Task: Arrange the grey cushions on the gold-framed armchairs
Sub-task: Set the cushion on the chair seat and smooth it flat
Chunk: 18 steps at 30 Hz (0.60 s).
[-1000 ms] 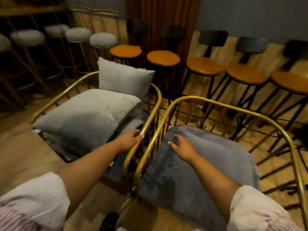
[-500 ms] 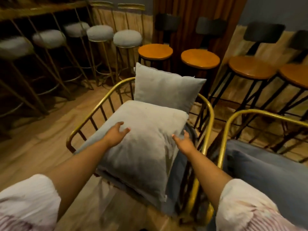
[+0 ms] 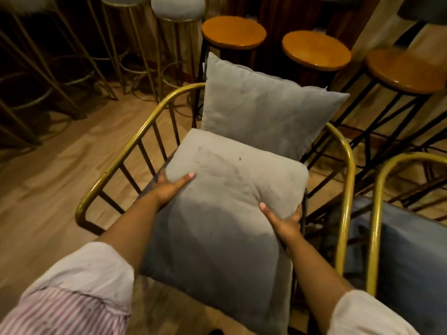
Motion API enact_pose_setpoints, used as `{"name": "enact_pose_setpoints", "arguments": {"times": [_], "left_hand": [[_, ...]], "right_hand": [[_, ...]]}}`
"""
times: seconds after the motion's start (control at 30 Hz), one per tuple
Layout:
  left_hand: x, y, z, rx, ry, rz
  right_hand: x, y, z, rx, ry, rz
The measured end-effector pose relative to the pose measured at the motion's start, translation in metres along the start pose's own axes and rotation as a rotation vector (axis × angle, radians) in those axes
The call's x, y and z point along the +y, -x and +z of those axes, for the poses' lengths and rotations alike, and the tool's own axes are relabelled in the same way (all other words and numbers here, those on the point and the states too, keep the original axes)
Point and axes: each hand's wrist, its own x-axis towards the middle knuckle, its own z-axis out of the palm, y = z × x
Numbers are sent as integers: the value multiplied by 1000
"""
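Left hand [image 3: 169, 187] and right hand [image 3: 284, 220] grip the plush square grey cushion [image 3: 225, 213] by its sides, over the curved gold armchair [image 3: 130, 146].

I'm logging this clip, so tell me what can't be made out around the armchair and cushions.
Head view only:
- Armchair seat: hidden under flat cushion.
- Left hand, right hand fingers: tucked behind the cushion's edges.
- Second armchair: cut off at right edge.
- Upright cushion base: hidden behind flat cushion.

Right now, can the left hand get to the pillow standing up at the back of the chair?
Probably yes. The left hand grips the flat cushion; the upright cushion stands just beyond, nothing between, though it must let go first.
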Motion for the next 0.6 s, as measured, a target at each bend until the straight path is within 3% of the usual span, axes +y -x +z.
{"name": "enact_pose_setpoints", "arguments": {"times": [0.17,0.3,0.6], "left_hand": [[-4,-14,-1,43,76,-9],[4,-1,-4,-1,126,-2],[52,85,-5,54,78,108]], "right_hand": [[10,-10,-4,-1,-96,30],[1,-10,-18,-111,-195,111],[-39,35,-77,-252,-349,-27]]}}
